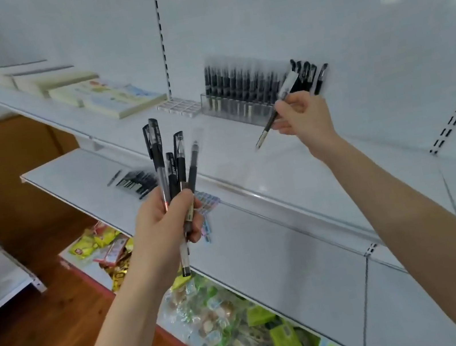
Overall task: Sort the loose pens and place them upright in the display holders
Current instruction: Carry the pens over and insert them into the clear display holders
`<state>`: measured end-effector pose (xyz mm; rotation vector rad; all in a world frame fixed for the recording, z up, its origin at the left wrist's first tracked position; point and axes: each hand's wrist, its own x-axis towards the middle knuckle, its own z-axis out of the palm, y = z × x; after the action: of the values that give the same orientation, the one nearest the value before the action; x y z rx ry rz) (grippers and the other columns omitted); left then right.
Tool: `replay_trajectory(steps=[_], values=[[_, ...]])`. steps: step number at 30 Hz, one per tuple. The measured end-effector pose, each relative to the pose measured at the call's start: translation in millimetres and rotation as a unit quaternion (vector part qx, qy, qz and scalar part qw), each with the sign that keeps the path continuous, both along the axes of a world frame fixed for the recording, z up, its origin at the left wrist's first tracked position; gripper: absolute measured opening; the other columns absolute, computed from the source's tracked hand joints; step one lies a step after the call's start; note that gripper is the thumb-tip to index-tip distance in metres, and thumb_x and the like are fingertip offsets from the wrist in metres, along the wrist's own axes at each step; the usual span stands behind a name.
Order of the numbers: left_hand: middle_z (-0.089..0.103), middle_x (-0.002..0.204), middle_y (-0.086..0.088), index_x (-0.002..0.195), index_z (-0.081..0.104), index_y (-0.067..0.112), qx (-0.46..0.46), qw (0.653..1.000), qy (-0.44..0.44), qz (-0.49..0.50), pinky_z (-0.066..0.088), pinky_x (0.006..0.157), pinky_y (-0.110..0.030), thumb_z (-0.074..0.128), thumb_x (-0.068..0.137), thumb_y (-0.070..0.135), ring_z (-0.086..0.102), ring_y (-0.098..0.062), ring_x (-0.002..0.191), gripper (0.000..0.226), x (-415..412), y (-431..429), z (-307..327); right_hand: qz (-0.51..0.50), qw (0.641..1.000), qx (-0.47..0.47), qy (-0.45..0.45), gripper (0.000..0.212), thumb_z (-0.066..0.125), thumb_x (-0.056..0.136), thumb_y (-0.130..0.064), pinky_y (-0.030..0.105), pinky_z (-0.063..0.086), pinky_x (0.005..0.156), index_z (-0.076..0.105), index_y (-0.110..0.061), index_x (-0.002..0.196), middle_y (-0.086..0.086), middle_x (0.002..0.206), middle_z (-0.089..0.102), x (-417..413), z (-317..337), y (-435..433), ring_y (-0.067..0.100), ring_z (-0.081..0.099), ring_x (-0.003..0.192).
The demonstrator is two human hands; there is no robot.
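Black-capped and slanted, the single pen (287, 85) in the right hand (302, 116) sits just in front of the clear display holder (235, 108) on the upper shelf (37, 106). Going in tilted, I judge it could catch a slot edge or knock the crowded pens already standing there. That grip pinches the barrel between thumb and curled fingers, while the left hand (164, 222) has its grip closed round a splayed bundle of pens (173, 167); one hangs low below the fist and may slip, and more loose pens (135, 182) lie on the lower shelf (70, 175).
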<state>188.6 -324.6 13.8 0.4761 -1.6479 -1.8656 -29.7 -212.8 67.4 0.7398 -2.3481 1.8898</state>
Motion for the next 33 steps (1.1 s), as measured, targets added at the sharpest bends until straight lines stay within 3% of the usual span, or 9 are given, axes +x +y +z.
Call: replay_trajectory(steps=[2, 5, 11, 18, 33], values=[[0.047, 0.051, -0.004, 0.078, 0.049, 0.003, -0.003, 1.000, 0.003, -0.013, 0.035, 0.039, -0.020, 0.045, 0.092, 0.008, 0.039, -0.017, 0.048, 0.016, -19, -18, 1, -0.046, 0.998, 0.001, 0.036, 0.013, 0.053, 0.093, -0.016, 0.016, 0.053, 0.056, 0.056, -0.005, 0.099, -0.004, 0.073, 0.059, -24, 3, -13, -0.001, 0.061, 0.053], [0.045, 0.063, -0.013, 0.078, 0.049, 0.005, -0.001, 0.999, 0.012, -0.045, 0.034, 0.040, -0.021, 0.046, 0.092, 0.008, 0.038, -0.017, 0.049, 0.015, -53, -44, 5, -0.086, 0.994, 0.010, 0.066, 0.011, 0.053, 0.092, -0.016, 0.024, 0.053, 0.064, 0.056, -0.006, 0.092, -0.004, 0.068, 0.058, -55, 5, -31, -0.002, 0.059, 0.048], [0.047, 0.059, -0.005, 0.079, 0.048, 0.004, 0.001, 0.996, 0.018, -0.086, 0.034, 0.038, -0.020, 0.047, 0.091, 0.006, 0.040, -0.013, 0.045, 0.012, -106, -89, 19, -0.166, 0.978, 0.036, 0.121, 0.014, 0.053, 0.091, -0.016, 0.037, 0.055, 0.078, 0.059, -0.006, 0.099, 0.008, 0.081, 0.063, -105, 25, -47, 0.020, 0.064, 0.070], [0.052, 0.065, -0.005, 0.080, 0.048, 0.004, 0.009, 0.990, 0.017, -0.138, 0.034, 0.038, -0.020, 0.047, 0.090, 0.004, 0.042, -0.011, 0.043, 0.011, -158, -127, 22, -0.219, 0.961, 0.107, 0.128, 0.020, 0.053, 0.091, -0.017, 0.038, 0.053, 0.086, 0.060, -0.005, 0.106, 0.010, 0.090, 0.065, -137, 28, -64, 0.025, 0.067, 0.080], [0.056, 0.067, -0.002, 0.081, 0.049, 0.006, -0.014, 0.943, 0.018, -0.333, 0.036, 0.039, -0.020, 0.048, 0.090, 0.005, 0.045, -0.010, 0.045, 0.010, -241, -195, 32, -0.358, 0.908, 0.189, 0.104, 0.020, 0.051, 0.093, -0.014, 0.040, 0.055, 0.080, 0.060, 0.001, 0.102, 0.018, 0.094, 0.067, -139, 30, -90, 0.030, 0.068, 0.081]])
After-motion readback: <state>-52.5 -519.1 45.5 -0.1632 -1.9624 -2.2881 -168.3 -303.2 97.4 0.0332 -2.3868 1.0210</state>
